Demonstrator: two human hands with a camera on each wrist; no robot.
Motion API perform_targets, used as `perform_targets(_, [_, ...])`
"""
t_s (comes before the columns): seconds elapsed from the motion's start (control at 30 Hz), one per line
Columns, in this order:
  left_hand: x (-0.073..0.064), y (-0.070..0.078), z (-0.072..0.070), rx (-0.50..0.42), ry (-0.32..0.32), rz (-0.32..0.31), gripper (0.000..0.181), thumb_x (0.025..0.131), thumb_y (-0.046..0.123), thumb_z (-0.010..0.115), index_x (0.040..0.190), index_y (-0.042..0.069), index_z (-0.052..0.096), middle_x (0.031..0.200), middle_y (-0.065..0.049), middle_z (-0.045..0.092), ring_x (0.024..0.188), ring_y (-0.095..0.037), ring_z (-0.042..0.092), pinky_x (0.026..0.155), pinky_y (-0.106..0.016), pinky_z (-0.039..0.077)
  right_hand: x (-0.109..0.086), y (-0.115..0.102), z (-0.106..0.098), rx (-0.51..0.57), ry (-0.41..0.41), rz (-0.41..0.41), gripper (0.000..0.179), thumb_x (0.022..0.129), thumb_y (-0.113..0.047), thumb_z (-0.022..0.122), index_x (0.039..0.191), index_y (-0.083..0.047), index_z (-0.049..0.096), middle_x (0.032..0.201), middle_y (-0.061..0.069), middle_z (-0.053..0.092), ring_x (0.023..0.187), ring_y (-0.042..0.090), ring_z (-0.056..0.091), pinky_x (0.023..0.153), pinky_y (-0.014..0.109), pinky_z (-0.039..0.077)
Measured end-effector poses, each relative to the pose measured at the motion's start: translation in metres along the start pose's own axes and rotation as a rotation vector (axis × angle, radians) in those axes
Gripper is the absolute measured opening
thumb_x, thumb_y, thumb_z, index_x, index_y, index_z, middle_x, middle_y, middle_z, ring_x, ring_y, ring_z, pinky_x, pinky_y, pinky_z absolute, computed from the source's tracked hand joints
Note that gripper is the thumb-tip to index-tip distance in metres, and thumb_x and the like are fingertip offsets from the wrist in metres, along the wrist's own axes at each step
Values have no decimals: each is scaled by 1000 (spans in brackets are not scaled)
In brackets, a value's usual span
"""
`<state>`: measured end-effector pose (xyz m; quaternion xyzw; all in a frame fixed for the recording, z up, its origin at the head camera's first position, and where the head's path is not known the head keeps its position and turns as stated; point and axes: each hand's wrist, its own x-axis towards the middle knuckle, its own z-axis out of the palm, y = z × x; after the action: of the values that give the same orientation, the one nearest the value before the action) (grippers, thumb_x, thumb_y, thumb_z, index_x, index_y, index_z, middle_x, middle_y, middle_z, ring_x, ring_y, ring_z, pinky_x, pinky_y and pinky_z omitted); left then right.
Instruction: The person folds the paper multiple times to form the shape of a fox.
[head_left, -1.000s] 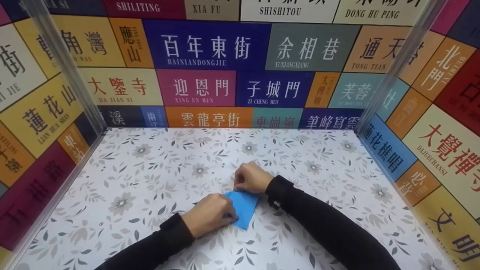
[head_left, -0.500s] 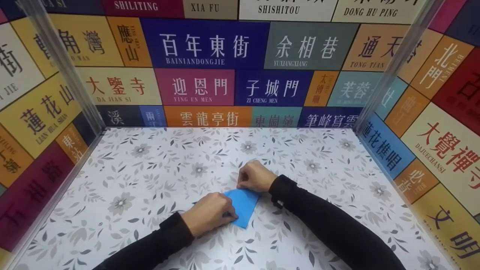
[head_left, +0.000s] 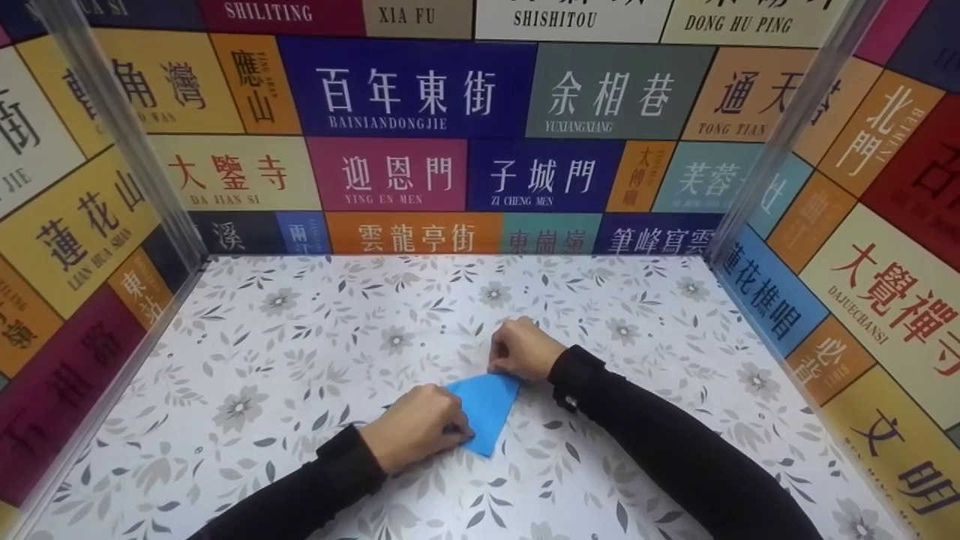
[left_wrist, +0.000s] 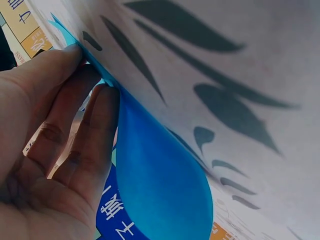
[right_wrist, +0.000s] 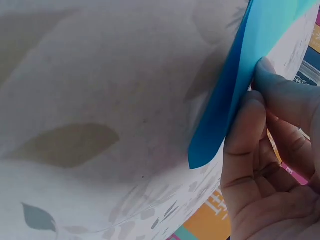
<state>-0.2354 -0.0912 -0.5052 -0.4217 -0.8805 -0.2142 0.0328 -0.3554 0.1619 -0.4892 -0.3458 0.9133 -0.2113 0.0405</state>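
A blue sheet of paper (head_left: 484, 414), folded over, lies on the floral tabletop between my two hands. My left hand (head_left: 420, 426) pinches its left side, with thumb and fingertips at the edge. In the left wrist view, the paper's near part (left_wrist: 167, 175) bulges in a rounded, unpressed loop beside the fingers. At the far right corner my right hand (head_left: 526, 351) pinches the top edge between thumb and forefinger. The right wrist view shows the paper (right_wrist: 225, 100) as a narrow fold, its layers slightly parted, against the thumb and forefinger. Part of the sheet is hidden under the left hand.
White cloth or sheeting with grey leaves and flowers covers the table (head_left: 300, 337). Colourful panels with printed characters (head_left: 409, 90) stand upright at the back and both sides. Clear corner posts (head_left: 780, 142) join them. Black sleeves (head_left: 660, 442) cover both forearms.
My right hand has slid to the right along the paper's top edge, uncovering more of that edge. The left hand has stayed nearly in place, and the view has shifted slightly.
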Motion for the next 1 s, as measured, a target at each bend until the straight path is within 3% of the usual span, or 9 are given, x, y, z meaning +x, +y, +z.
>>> perform_targets(0.3, [4,1,-1,-2,-11,-10,5,97,16,95,101,17,93,91,1,85,84,-12,78,84,-26,67,-7,8,-12,-35,23,2,12,90,-8,99,87,-5,87,83,7,85,73,13,71,73,32,63])
perform_targets(0.5, [2,0,3,13,3,-17,5,96,16,96,99,19,94,88,3,83,83,-13,78,81,-26,66,-15,15,-10,25,31,56,11,95,-11,97,89,-6,88,81,5,85,70,6,66,71,27,57])
perform_targets(0.77, [1,-1,2,10,22,0,4,95,16,96,97,18,94,87,2,84,81,-14,78,80,-27,67,-22,29,-17,-10,67,120,13,94,-11,97,87,-6,88,79,4,83,69,9,64,73,31,57])
perform_targets(1.0, [-1,0,2,-14,31,-5,4,96,16,96,98,19,94,87,2,84,80,-11,77,80,-25,66,-29,38,-20,3,93,123,13,94,-10,97,87,-5,88,80,5,84,70,9,64,74,32,58])
